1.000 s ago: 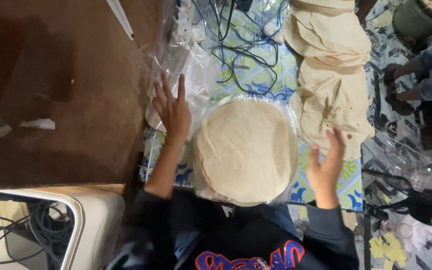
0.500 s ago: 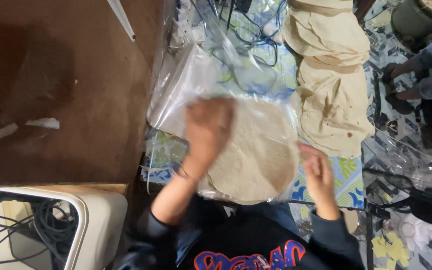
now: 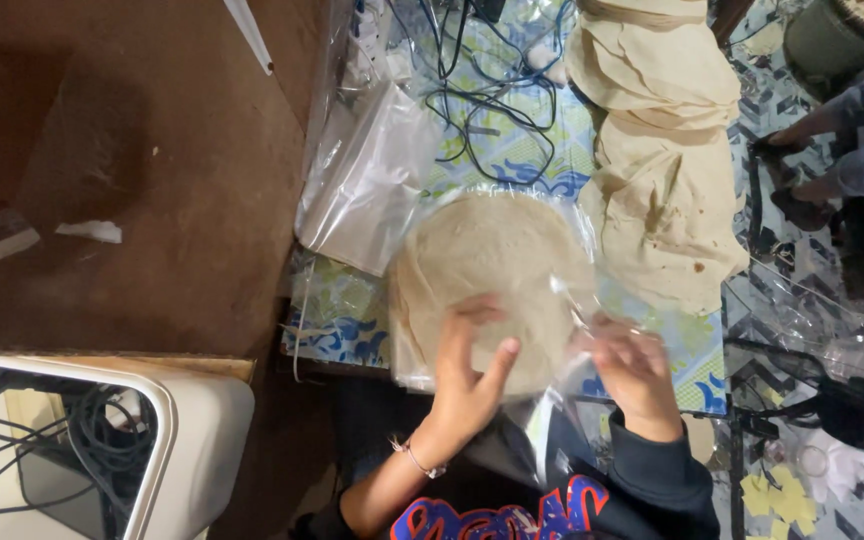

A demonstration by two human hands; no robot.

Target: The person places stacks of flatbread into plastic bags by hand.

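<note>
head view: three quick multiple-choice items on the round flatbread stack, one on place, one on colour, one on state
1. Where does the loose heap of pale flatbreads lie?
A right of the bagged stack
B on the brown floor
C on the white chair

2. What colour are the tangled cables?
A red
B dark
C yellow

3. The round flatbread stack is
A bare
B inside a clear plastic bag
C folded

A: heap lies right of it.
B: cables look dark.
B: film wraps it, left hand on top, right hand at the edge.
</note>
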